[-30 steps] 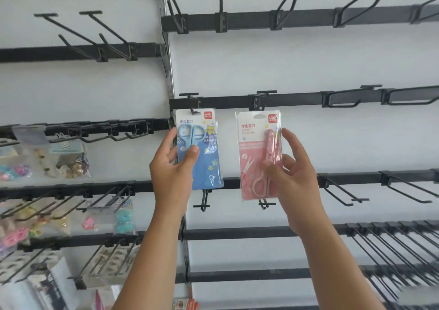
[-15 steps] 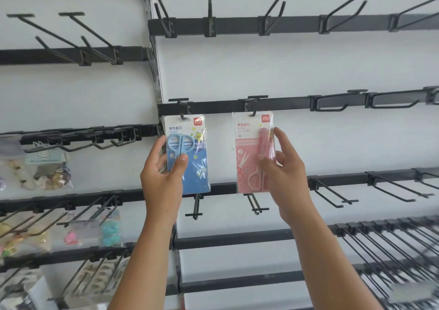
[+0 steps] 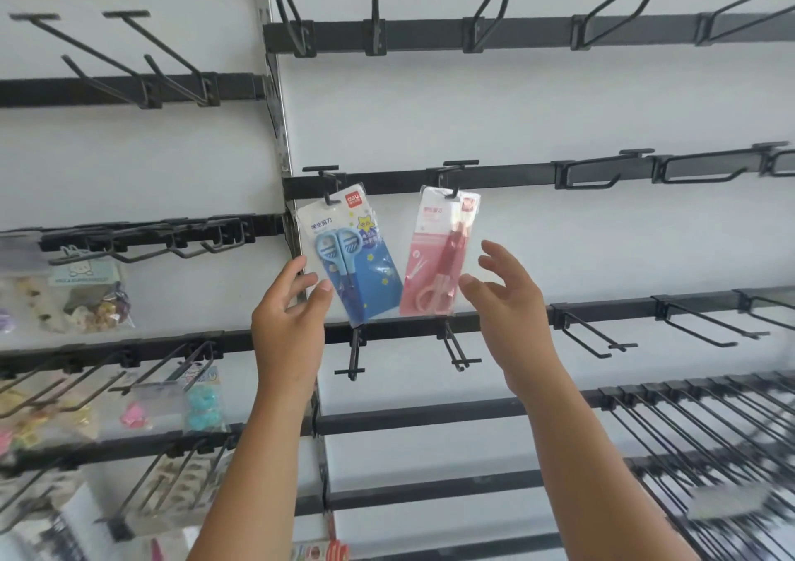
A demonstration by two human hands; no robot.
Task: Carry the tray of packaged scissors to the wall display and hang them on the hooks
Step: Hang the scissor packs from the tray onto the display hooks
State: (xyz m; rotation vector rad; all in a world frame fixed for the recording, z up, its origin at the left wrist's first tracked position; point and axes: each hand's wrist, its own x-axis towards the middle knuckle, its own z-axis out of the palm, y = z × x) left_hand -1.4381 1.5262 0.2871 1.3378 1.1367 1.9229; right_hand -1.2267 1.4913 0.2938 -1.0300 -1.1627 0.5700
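A blue scissors pack (image 3: 350, 259) hangs tilted from a black hook (image 3: 329, 197) on the middle rail. Right of it a pink scissors pack (image 3: 439, 255) hangs tilted from the neighbouring hook (image 3: 454, 190). My left hand (image 3: 288, 315) is just below and left of the blue pack, fingers apart, holding nothing. My right hand (image 3: 509, 302) is just right of the pink pack, fingers spread, holding nothing. No tray is in view.
Black rails (image 3: 516, 175) with many bare hooks cross the white wall. Long wire hooks (image 3: 710, 431) crowd the lower right. Bagged small goods (image 3: 86, 294) hang on the left panel. A metal upright (image 3: 279, 130) divides the two panels.
Both hands have let go of the packs and drawn back a little. The packs now hang free and swing tilted on their hooks. The view has shifted slightly.
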